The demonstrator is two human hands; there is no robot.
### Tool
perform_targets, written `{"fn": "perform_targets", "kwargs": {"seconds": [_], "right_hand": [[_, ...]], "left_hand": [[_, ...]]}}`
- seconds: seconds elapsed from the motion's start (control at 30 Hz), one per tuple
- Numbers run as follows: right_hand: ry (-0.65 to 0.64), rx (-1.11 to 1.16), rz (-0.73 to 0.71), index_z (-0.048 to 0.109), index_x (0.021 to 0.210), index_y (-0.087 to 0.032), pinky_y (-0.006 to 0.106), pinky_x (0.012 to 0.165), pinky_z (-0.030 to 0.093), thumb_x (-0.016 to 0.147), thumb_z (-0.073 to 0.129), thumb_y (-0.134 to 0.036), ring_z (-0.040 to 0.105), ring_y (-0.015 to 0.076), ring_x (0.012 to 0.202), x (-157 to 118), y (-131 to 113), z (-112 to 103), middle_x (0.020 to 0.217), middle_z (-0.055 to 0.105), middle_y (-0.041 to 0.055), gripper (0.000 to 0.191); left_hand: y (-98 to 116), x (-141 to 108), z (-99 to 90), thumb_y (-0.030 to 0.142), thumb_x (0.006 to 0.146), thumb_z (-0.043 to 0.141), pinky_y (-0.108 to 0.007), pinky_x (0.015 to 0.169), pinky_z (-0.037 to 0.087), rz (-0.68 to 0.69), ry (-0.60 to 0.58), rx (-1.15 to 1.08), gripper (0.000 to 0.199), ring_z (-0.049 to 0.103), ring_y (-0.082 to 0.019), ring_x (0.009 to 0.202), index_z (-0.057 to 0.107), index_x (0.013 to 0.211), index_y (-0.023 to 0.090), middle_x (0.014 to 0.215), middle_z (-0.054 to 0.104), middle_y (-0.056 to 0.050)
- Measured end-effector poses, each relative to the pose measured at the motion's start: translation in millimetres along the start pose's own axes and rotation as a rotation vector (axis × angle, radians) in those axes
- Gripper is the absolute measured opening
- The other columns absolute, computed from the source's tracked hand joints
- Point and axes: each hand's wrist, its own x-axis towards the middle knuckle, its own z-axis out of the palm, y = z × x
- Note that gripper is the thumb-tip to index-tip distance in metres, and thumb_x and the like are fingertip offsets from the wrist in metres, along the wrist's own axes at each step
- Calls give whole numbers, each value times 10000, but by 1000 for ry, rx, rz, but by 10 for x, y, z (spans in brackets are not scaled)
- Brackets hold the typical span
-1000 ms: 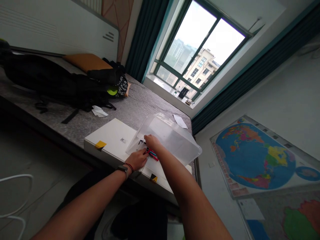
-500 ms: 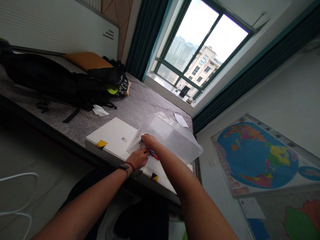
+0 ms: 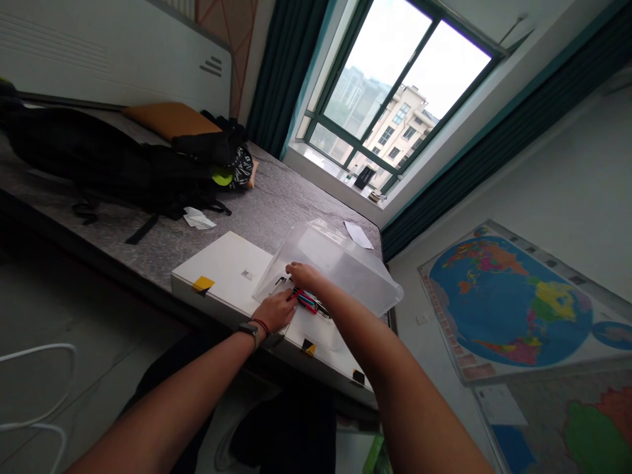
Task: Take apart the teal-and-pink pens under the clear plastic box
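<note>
A clear plastic box (image 3: 340, 263) lies tipped on its side on white cardboard boxes (image 3: 227, 270), its opening facing me. Several pens (image 3: 307, 301), red, blue and dark, lie together at its opening. My left hand (image 3: 276, 309) is closed at the left ends of these pens, with its fingertips on them. Just above, my right hand (image 3: 302, 275) reaches into the box; its fingers are pressed together, and what they hold, if anything, is too small to make out. A small black item (image 3: 280, 281) lies left of the right hand.
A black bag (image 3: 99, 151), an orange cushion (image 3: 170, 120) and a crumpled tissue (image 3: 198, 218) lie on the grey surface (image 3: 276, 191). Behind the plastic box is a white paper (image 3: 358, 234). A world map (image 3: 508, 296) hangs on the right wall.
My right hand has moved slightly right, and more of the pens and the black item now show. My left hand has stayed at the pens, shifting slightly.
</note>
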Motion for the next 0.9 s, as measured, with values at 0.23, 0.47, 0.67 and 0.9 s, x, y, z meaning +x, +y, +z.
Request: {"fn": "perform_targets", "kwargs": {"seconds": [0.23, 0.47, 0.67, 0.9], "right_hand": [[-120, -122, 81, 686, 1104, -97, 347, 825, 570, 908, 561, -102, 709, 271, 993, -188, 87, -262, 1082, 710, 193, 233], [-215, -23, 198, 709, 1104, -92, 334, 816, 584, 861, 627, -132, 715, 275, 996, -277, 232, -138, 1120, 709, 207, 260], [-192, 21, 170, 724, 1076, -117, 334, 820, 573, 891, 581, -161, 717, 271, 994, -365, 200, 75, 1089, 726, 186, 238], [-75, 35, 239, 719, 1095, -114, 351, 823, 560, 936, 528, -180, 718, 275, 987, -364, 84, 212, 1075, 719, 210, 258]], "left_hand": [[13, 25, 13, 193, 948, 365, -319, 711, 522, -88, -26, 58, 346, 619, -187, 831, 619, 1181, 216, 1132, 552, -105], [4, 28, 26, 127, 937, 327, -304, 699, 527, -125, 11, 36, 402, 633, -174, 822, 581, 1237, 209, 1212, 533, -115], [-35, 36, 88, 189, 957, 348, -293, 735, 529, -129, 60, -11, 371, 636, -195, 907, 586, 1242, 195, 1169, 549, -115], [-80, 46, 146, 240, 956, 384, -305, 760, 532, -121, 112, -30, 326, 630, -205, 909, 619, 1174, 182, 1088, 589, -111]]}}
